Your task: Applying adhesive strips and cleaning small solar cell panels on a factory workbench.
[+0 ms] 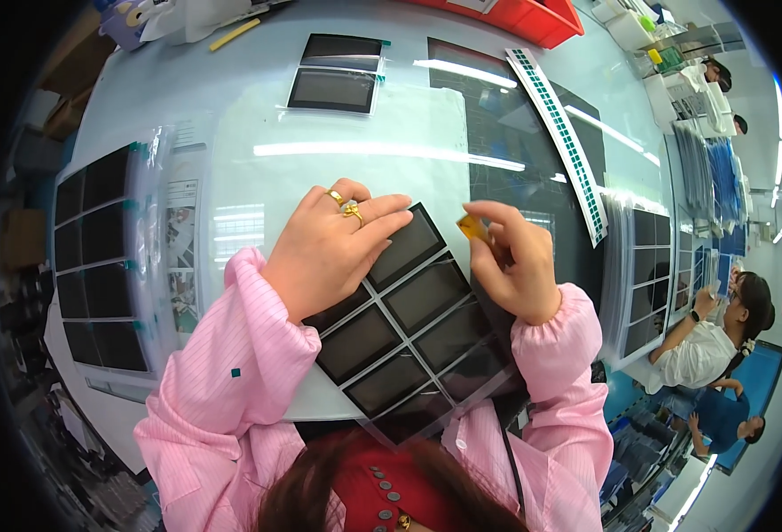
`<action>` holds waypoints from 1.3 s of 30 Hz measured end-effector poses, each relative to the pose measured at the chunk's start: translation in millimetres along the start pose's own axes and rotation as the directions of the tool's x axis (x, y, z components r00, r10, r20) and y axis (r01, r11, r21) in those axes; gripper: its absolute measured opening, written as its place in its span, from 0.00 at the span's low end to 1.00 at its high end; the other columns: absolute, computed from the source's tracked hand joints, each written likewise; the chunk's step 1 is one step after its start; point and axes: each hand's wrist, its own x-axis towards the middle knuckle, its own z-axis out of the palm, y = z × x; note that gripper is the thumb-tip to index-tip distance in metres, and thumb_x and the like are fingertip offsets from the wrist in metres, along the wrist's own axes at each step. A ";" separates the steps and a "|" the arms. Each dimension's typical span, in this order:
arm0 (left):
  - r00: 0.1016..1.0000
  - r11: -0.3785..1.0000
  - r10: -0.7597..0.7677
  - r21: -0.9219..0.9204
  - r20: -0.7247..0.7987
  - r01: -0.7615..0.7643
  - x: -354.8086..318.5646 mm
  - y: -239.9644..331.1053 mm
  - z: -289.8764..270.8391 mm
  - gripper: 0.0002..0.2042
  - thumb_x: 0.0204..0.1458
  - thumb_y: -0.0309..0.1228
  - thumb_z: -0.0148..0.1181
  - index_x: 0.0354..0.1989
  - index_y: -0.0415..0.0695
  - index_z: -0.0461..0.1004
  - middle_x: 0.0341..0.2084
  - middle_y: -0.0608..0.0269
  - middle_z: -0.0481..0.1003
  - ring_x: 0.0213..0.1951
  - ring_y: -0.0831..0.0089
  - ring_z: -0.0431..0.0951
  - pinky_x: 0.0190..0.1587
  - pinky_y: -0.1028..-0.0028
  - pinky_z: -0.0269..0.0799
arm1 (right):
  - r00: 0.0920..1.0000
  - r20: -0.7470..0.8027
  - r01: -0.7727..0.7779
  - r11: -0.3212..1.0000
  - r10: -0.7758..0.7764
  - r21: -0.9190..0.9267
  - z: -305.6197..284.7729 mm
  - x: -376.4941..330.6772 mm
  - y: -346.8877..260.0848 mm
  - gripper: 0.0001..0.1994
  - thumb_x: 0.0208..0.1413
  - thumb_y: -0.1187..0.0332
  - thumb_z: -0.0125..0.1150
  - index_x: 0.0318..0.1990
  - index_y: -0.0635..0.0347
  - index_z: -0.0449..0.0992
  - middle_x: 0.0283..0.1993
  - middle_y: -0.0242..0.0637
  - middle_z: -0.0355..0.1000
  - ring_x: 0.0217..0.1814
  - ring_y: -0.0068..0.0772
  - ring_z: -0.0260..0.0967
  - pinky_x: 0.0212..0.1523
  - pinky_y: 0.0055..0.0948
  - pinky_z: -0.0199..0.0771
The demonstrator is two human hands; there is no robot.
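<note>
A clear sheet tray of dark rectangular panels (426, 297) lies tilted in front of me, its near end reaching my lap. My left hand (342, 230), with gold rings, rests its stretched fingers on the tray's upper left panels, thumb apart from the index finger. Between the thumb and index finger of my right hand (519, 257) is a small amber-yellow piece (473, 227), perhaps a tape tab; its exact kind is unclear. That hand is closed, just off the tray's upper right corner. A small green square (236, 373) sticks to my left sleeve.
Stacked panel trays stand at left (98, 257) and right (648, 275). Farther back lie two dark panels (333, 87), a white strip with green squares (559, 133), a yellow stick (234, 35) and a red bin (533, 19). People work at the right.
</note>
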 end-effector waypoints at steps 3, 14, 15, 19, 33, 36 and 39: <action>1.000 0.999 0.022 0.034 0.019 -0.023 -0.3 -0.1 -1.3 0.19 0.50 0.24 0.66 0.52 0.50 0.80 0.56 0.75 0.79 0.46 0.63 0.77 0.45 0.66 0.68 | 1.000 0.008 0.020 1.000 -0.019 -0.005 13.4 16.5 2.6 0.20 0.53 0.82 0.61 0.55 0.61 0.77 0.17 0.31 0.61 0.15 0.21 0.58 0.20 0.25 0.56; 0.999 0.997 0.022 0.076 0.037 -0.024 0.5 0.6 -0.6 0.15 0.53 0.24 0.61 0.49 0.51 0.81 0.54 0.83 0.77 0.48 0.69 0.76 0.46 0.68 0.65 | 0.999 0.028 0.042 0.997 -0.040 -0.062 29.8 26.1 9.2 0.21 0.52 0.80 0.64 0.56 0.58 0.78 0.18 0.33 0.65 0.16 0.28 0.64 0.21 0.28 0.62; 0.999 0.997 0.020 0.077 0.039 -0.023 0.1 0.4 -0.3 0.16 0.52 0.24 0.60 0.49 0.52 0.81 0.54 0.83 0.77 0.48 0.70 0.76 0.46 0.68 0.65 | 0.998 0.026 0.054 0.996 -0.052 -0.076 30.4 26.1 8.3 0.21 0.52 0.80 0.64 0.55 0.58 0.78 0.18 0.33 0.66 0.17 0.29 0.65 0.21 0.28 0.63; 0.999 0.997 0.019 0.080 0.031 -0.021 -0.3 0.7 0.7 0.16 0.52 0.24 0.60 0.49 0.51 0.81 0.53 0.83 0.77 0.48 0.70 0.76 0.46 0.68 0.65 | 0.994 0.016 0.110 0.986 -0.108 -0.127 31.4 27.1 4.9 0.22 0.50 0.79 0.66 0.56 0.57 0.78 0.19 0.33 0.68 0.18 0.31 0.68 0.22 0.30 0.66; 0.998 0.999 0.026 -0.027 -0.064 -0.028 0.4 -1.8 3.6 0.08 0.52 0.25 0.63 0.41 0.46 0.80 0.45 0.70 0.78 0.46 0.67 0.78 0.44 0.67 0.69 | 0.986 0.053 0.168 0.965 -0.160 -0.202 32.3 27.2 0.9 0.21 0.47 0.78 0.67 0.52 0.57 0.78 0.19 0.31 0.67 0.19 0.34 0.68 0.23 0.32 0.67; 0.997 0.999 0.034 -0.019 -0.070 -0.035 1.2 -0.7 2.9 0.08 0.53 0.25 0.63 0.41 0.45 0.80 0.45 0.70 0.79 0.46 0.67 0.78 0.44 0.67 0.69 | 0.986 0.035 0.165 0.969 -0.162 -0.186 34.5 26.3 2.5 0.21 0.47 0.79 0.66 0.52 0.57 0.78 0.18 0.30 0.67 0.18 0.34 0.68 0.23 0.32 0.66; 0.996 0.999 0.038 -0.020 -0.076 -0.039 0.4 -1.2 3.6 0.08 0.53 0.24 0.63 0.41 0.45 0.79 0.45 0.70 0.79 0.46 0.67 0.78 0.44 0.67 0.70 | 0.988 0.073 0.146 0.981 -0.137 -0.127 26.4 24.4 -0.7 0.21 0.48 0.80 0.64 0.53 0.58 0.77 0.17 0.31 0.66 0.17 0.32 0.66 0.22 0.31 0.64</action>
